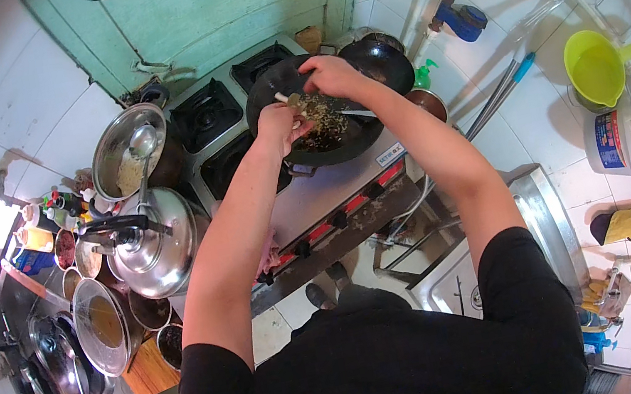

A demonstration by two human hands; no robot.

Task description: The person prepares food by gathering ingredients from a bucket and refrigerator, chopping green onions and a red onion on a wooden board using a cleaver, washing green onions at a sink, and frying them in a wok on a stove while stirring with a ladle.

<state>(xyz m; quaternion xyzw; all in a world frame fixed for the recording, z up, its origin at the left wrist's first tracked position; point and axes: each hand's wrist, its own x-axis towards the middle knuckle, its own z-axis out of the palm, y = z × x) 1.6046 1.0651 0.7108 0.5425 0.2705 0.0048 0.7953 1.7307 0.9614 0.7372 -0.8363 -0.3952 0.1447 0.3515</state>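
Note:
My left hand [277, 124] is over the near left part of a black wok [265, 89]. It holds a few thin, brownish leaf-like pieces [296, 101], and a short white stick-like end [281, 97] shows beside them. Across from it, above the far side of the wok, is my right hand [330, 75], its fingers bent and apart with nothing seen between them. Chopped bits in dark liquid [323, 123] lie in the bottom of the wok. A metal utensil handle [358, 113] crosses the wok's right side under my right forearm.
The wok sits on a gas stove [318, 209], with a second dark pan [386, 61] behind it at right. To the left are a deep pot [102, 171] with a ladle [142, 142], a lidded steel pot [159, 259] and a strainer [99, 327]. Seasoning bottles [34, 237] crowd the counter.

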